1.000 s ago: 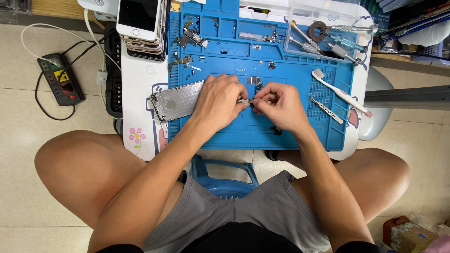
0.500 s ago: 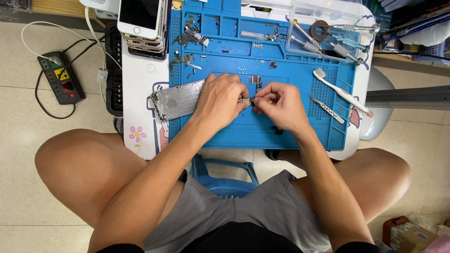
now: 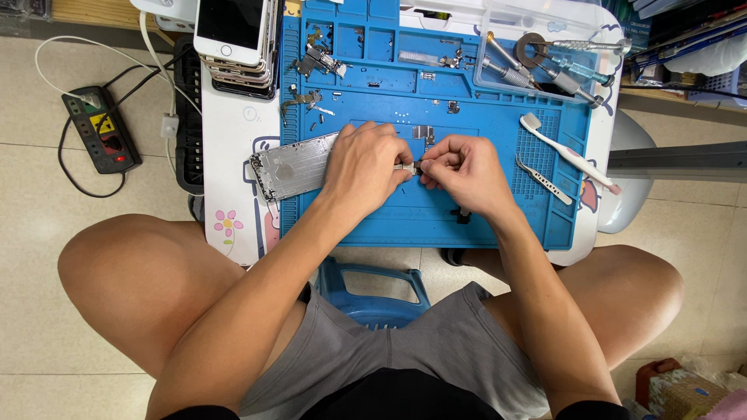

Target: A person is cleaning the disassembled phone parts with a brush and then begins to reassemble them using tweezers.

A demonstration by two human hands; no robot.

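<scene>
My left hand (image 3: 364, 165) and my right hand (image 3: 464, 173) meet over the middle of a blue repair mat (image 3: 405, 210). Between their fingertips they pinch a small metal phone part (image 3: 410, 166); both sets of fingers are closed on it. A bare silver phone housing (image 3: 292, 166) lies flat just left of my left hand, partly under the wrist. Small screws and brackets (image 3: 426, 134) lie on the mat right behind my fingers.
A stack of phones (image 3: 237, 39) stands at the back left. A clear tray with screwdrivers (image 3: 545, 62) sits back right. A white toothbrush (image 3: 568, 153) and tweezers (image 3: 538, 178) lie right of my hands. A power strip (image 3: 101, 128) lies on the floor.
Both hands stay pinched together on the small part; only slight finger shifts show.
</scene>
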